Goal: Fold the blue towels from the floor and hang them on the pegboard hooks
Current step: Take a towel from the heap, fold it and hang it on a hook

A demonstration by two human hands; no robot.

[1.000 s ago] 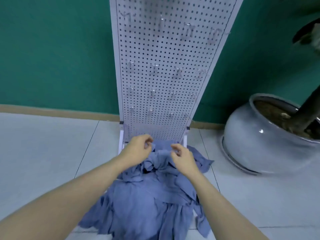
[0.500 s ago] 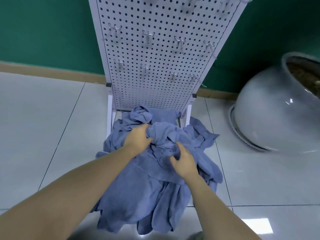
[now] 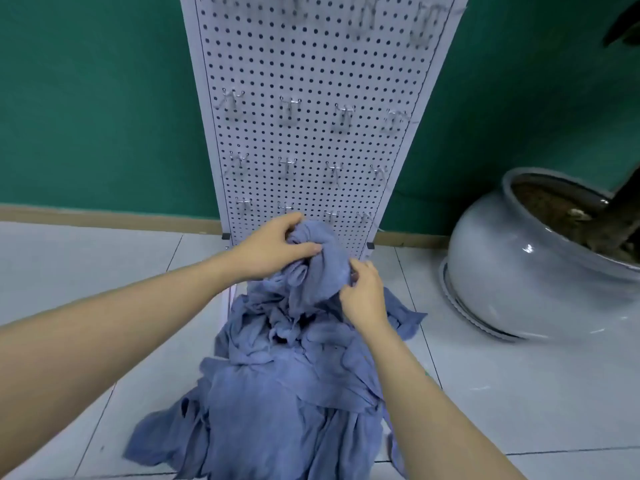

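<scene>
Pale tiled floor (image 3: 86,278) against dark green wall (image 3: 97,109); heap of crumpled blue cloth towels (image 3: 277,393) on floor at foot of white perforated metal pegboard (image 3: 311,140). One bunched blue towel (image 3: 317,263) raised above heap, lower part trailing into it, upper part level with lowest pegboard row. Left hand (image 3: 273,249): grip closed round top of bunched blue towel, thumb across front, fingers curled over upper fold. Right hand (image 3: 363,292): grip pinching right edge of same towel, fingers curled into cloth. Small silver wire hooks (image 3: 289,107) in rows across pegboard, all bare; topmost row blurred. Wooden skirting strip (image 3: 104,216) along wall base. Large rounded grey glazed plant pot (image 3: 519,265) on saucer right of pegboard, well apart from heap, soil and dark trunk inside.
</scene>
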